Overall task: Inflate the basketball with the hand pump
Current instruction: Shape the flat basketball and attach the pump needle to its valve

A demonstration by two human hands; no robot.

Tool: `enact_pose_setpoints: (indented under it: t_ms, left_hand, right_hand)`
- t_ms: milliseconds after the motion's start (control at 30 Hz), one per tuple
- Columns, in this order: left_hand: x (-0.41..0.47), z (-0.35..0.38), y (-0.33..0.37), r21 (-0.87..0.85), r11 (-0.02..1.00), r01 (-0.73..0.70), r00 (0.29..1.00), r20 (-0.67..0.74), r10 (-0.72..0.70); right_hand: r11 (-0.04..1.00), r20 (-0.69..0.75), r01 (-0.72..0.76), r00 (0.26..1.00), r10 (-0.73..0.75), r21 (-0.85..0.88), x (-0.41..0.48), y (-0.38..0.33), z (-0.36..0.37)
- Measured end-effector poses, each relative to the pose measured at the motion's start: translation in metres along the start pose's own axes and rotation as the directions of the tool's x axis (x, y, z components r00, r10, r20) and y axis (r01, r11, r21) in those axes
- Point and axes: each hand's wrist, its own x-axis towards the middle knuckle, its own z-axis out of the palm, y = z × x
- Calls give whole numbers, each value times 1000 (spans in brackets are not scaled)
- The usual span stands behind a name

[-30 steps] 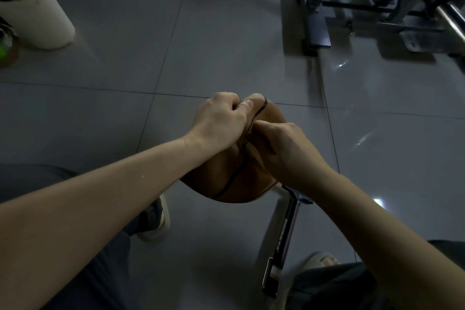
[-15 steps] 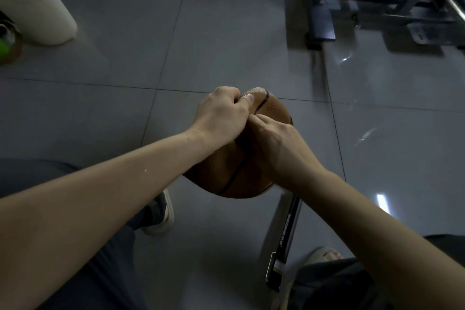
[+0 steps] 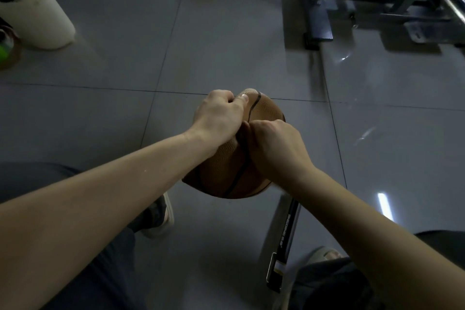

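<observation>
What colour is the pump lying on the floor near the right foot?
Black, with white lettering along the barrel of the hand pump; it shows in the head view, the only one.

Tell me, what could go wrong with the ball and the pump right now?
1. Both hands, left hand and right hand, pinch the squashed, floppy basketball. The soft skin might slip out of the grip, or the fold might hide the valve, which is not visible here.
2. The black hand pump lies on the floor between the feet, below the ball. Nobody holds it, so a foot might kick or step on it.
</observation>
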Motion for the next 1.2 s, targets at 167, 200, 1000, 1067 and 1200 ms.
enact_pose_setpoints:
  t_ms: [167,200,1000,1067,1200]
  left_hand:
    - [1,-5,-2,0,999,47,999,-1,-47]
    - [0,-6,-1,2,999,44,999,15,-44]
    - [-5,-32,3,-431,869,243,871,491,0]
    - [-6,-30,2,-373,890,264,853,521,-34]
    - [-8,-21,-7,-275,933,231,799,601,-21]
  right_hand:
    - [990,32,125,992,-123,-65,-4,5,8]
    - [990,21,130,991,-129,-49,-4,7,9]
    - [188,277,-515,693,666,836,-10,48,-6]
    - [219,238,-508,686,687,833,-10,49,-5]
    - [335,145,-474,725,674,814,-12,44,-1]
